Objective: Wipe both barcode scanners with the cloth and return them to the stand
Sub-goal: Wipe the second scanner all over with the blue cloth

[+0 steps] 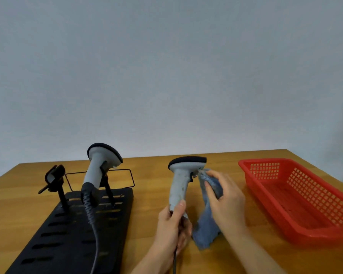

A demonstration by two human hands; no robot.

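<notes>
My left hand (171, 224) grips the lower handle of a grey barcode scanner (181, 177), holding it upright above the table with its black-rimmed head pointing right. My right hand (224, 196) pinches a blue cloth (206, 220) against the underside of the scanner's head near the trigger; the rest of the cloth hangs down to the table. A second grey scanner (99, 165) sits in the right holder of the black stand (71, 234), its coiled cable trailing toward me. The stand's left holder (54, 177) is vacant.
A red plastic basket (297, 198) sits on the wooden table (151, 186) to the right of my hands. A thin black wire frame (127, 177) lies behind the stand. A plain grey wall rises beyond the table's far edge.
</notes>
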